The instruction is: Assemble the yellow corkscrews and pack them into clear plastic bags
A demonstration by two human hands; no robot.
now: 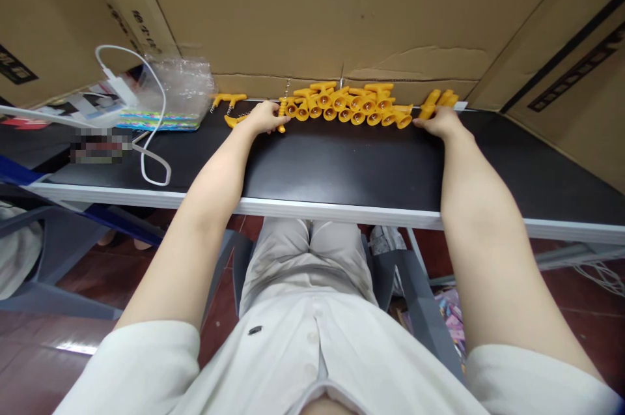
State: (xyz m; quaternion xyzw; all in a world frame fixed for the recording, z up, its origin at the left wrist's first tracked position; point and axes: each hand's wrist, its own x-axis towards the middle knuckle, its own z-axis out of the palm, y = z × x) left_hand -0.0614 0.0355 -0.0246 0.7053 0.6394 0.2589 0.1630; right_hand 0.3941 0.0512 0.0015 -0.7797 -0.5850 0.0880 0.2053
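Observation:
Yellow T-handled corkscrews [359,102] with metal spirals lie in a stacked row against the cardboard, their flared cone ends facing me. My left hand [264,118] is closed at the row's left end, its fingers on a yellow corkscrew [282,112] whose spiral points up. More corkscrew handles [230,98] with bare spirals lie just left of that hand, one partly under it. At the row's right end, my right hand [443,122] is closed around several yellow corkscrew pieces [430,102], thumb toward the row. Its other fingers are mostly hidden.
Cardboard walls [303,11] close off the back and sides of the black tabletop [342,167]. On the left are clear plastic bags [180,86], colourful packs [161,120] and a looped white cable [163,92]. A metal edge [332,210] runs along the front.

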